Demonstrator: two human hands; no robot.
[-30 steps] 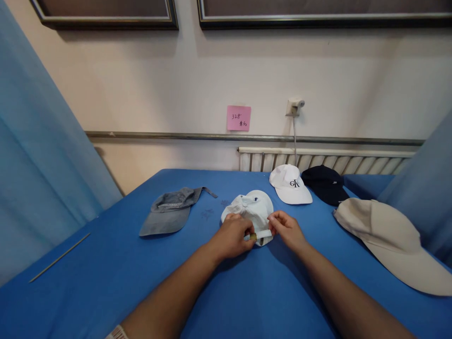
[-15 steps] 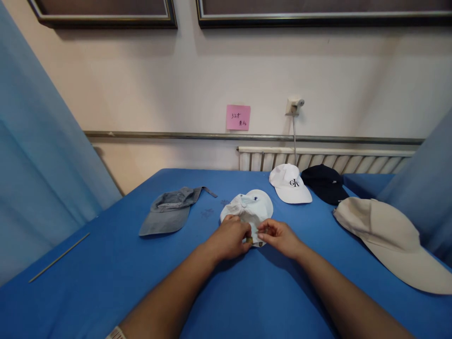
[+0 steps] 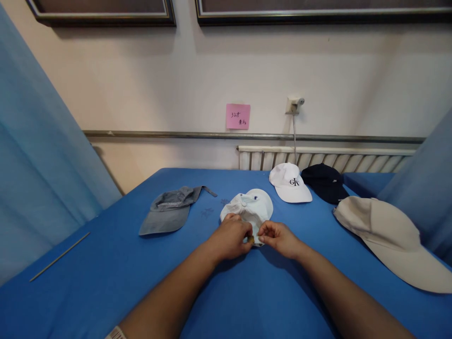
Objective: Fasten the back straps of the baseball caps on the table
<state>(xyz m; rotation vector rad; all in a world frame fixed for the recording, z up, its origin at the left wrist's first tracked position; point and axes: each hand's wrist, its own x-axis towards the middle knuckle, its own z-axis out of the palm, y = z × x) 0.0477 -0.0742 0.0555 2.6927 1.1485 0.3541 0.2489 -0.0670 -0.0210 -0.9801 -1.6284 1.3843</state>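
A pale mint-white baseball cap point(image 3: 252, 205) lies in front of me on the blue-covered table, its brim pointing away and its back strap toward me. My left hand point(image 3: 231, 238) is closed on the cap's back edge, the fingers pinching beside a small brass-coloured buckle point(image 3: 250, 240). My right hand point(image 3: 278, 239) pinches the strap just right of the buckle, thumb and forefinger together. The strap's tip is partly hidden by the fingers. Left of the hands rests a grey-blue cap point(image 3: 169, 212) with its strap hanging loose.
Behind and to the right sit a white cap point(image 3: 290, 183) with black letters, a dark navy cap point(image 3: 324, 182) and a large beige cap point(image 3: 391, 240). A thin stick point(image 3: 60, 256) lies at the left. A radiator point(image 3: 328, 159) and wall rail point(image 3: 190, 135) run behind the table point(image 3: 116, 282).
My right thumb and forefinger have closed together on the strap near the buckle. The left hand has barely shifted, and the cap stays in place.
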